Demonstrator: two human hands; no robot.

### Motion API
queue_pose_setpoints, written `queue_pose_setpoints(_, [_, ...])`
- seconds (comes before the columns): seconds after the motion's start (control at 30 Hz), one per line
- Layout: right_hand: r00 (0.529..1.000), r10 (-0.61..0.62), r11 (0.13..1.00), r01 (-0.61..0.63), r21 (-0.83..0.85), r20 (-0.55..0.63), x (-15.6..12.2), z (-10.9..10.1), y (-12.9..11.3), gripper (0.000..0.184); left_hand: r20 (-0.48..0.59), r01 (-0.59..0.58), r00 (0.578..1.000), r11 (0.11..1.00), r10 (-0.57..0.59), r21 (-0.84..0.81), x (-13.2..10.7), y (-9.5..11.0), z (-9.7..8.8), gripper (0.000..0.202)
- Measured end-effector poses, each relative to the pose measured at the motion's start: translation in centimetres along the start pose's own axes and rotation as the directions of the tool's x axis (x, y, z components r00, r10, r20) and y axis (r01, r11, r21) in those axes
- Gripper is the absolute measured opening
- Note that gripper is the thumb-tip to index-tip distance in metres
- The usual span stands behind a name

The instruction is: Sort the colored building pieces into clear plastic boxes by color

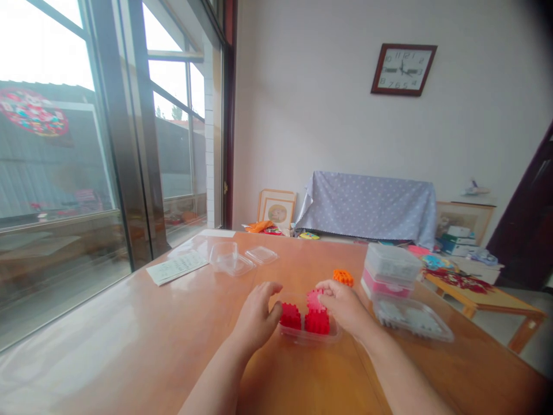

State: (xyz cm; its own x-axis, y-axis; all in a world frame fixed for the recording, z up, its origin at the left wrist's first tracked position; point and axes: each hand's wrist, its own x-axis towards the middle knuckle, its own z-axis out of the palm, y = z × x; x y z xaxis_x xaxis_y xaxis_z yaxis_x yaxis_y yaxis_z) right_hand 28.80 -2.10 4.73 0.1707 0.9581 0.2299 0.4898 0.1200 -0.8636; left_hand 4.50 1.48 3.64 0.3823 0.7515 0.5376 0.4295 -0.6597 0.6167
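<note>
A clear plastic tray [309, 334] stands on the table in front of me with red toothed-edge blocks in it, a left red block [290, 316] and a right red block [317, 323]. Behind the right one is a pink toothed-edge block [316, 300], pinched between the thumb and fingers of my right hand [343, 305]. My left hand [259, 314] is at the tray's left side, thumb and fingers apart, beside the left red block and holding nothing. An orange toothed block [343, 277] lies on the table just beyond my right hand.
On the right, stacked plastic boxes [391, 271] stand behind a clear container of grey pieces [410, 317]. Toward the back left lie printed paper [177, 268], an open clear box [231, 259] and a clear lid [261, 255]. The wooden table [129, 334] runs alongside a window.
</note>
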Motion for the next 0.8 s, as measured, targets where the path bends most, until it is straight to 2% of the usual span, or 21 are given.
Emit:
queue_pose_setpoints(0.1, [0.999, 0.036, 0.989, -0.034, -0.141, 0.015, -0.1, 0.0, 1.2, 0.022, 0.045, 0.001, 0.999, 1.000, -0.002, 0.018, 0.1, -0.3, 0.3, 0.027])
queue_pose_setpoints(0.17, [1.000, 0.017, 0.959, -0.021, -0.284, -0.016, -0.3, 0.1, 1.4, 0.018, 0.063, -0.009, 0.998, 1.000, 0.007, 0.021, 0.0, -0.2, 0.5, 0.026])
queue_pose_setpoints(0.3, [0.998, -0.033, 0.814, -0.008, -0.581, -0.061, -1.0, 0.0, 0.6, 0.012, 0.084, -0.018, 0.996, 1.000, 0.016, 0.017, 0.0, -0.4, 0.6, 0.024])
queue_pose_setpoints(0.37, [0.996, -0.045, 0.736, -0.018, -0.677, -0.076, -1.3, -0.2, 0.1, 0.013, 0.088, -0.019, 0.996, 1.000, 0.018, 0.012, 0.0, -0.5, 0.7, 0.023])
queue_pose_setpoints(0.47, [0.993, -0.088, 0.682, 0.000, -0.731, -0.083, -1.6, -0.5, -0.3, 0.018, 0.093, -0.021, 0.995, 1.000, 0.020, 0.008, 0.0, -0.6, 0.7, 0.022])
queue_pose_setpoints(0.6, [0.989, -0.134, 0.700, 0.054, -0.712, -0.057, -2.0, -0.7, -0.6, 0.015, 0.089, -0.007, 0.996, 1.000, 0.007, 0.000, 0.1, -0.5, 0.7, 0.023])
queue_pose_setpoints(0.8, [0.980, -0.187, 0.701, 0.181, -0.690, 0.067, -2.7, -0.5, -1.0, 0.016, 0.080, 0.054, 0.995, 0.998, -0.052, -0.022, 0.2, -0.5, 0.5, 0.023])
